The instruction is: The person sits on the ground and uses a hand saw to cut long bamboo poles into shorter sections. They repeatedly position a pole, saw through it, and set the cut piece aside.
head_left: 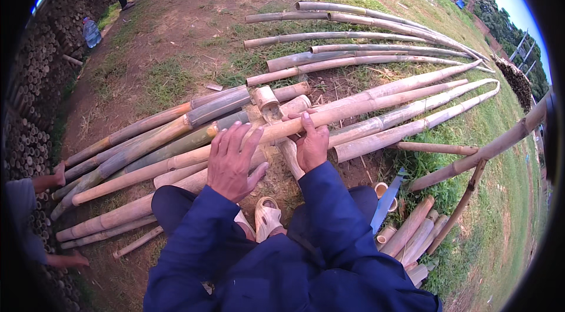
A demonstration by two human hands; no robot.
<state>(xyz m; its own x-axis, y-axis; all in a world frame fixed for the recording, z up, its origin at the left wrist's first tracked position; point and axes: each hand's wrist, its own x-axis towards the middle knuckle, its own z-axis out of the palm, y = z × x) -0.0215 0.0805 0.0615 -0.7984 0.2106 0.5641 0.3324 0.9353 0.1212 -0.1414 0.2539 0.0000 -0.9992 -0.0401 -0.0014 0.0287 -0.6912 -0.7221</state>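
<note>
Toward the ground's (170,35) near edge, we spread our left hand (231,158) over the bamboo pole (274,131) and pinch it with our right hand (312,146), apparently for steadiness

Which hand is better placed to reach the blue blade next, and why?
Probably the right hand: it touches the bamboo pole but is nearer the blue blade, on its own side. The left hand, also on the pole, would reach across.
</note>
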